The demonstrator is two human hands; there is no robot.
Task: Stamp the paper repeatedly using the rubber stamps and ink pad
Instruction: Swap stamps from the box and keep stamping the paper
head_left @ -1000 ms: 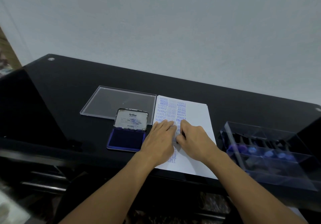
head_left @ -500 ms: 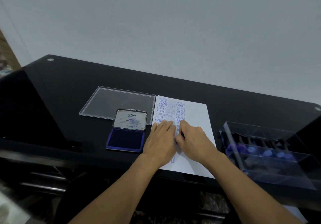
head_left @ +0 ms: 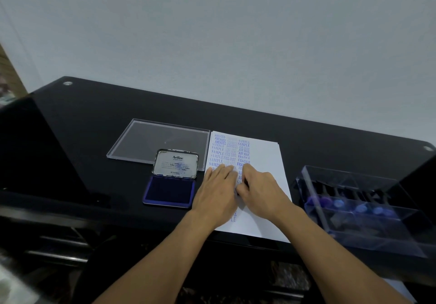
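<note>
Head view. My left hand [head_left: 218,190] lies flat, fingers spread, palm down on the paper [head_left: 262,162], holding nothing and simply pinning the sheet. My right hand [head_left: 262,191] is curled, its fingertips bunched against the sheet beside the left; it looks closed around a small stamp pressed to the page, though the stamp itself is hidden and I cannot tell for certain. The paper sits on the black table [head_left: 94,124], its left columns filled with blue impressions (AMENDED, SAMPLE, AIR MAIL, FRAGILE), its right portion bare. Just left of it the ink pad [head_left: 168,191] lies open, its lid [head_left: 175,163] tilted up. Behind that lies a clear flat cover [head_left: 151,138]. To my right, well apart from the sheet, a clear tray [head_left: 368,211] holds stamps with blue knobs [head_left: 358,208].

Handling, as I judge it: the sheet is light, limp and likely to slide on the glossy top, so it needs a flat palm. The stamps appear small and rigid, best pinched at the knob.
</note>
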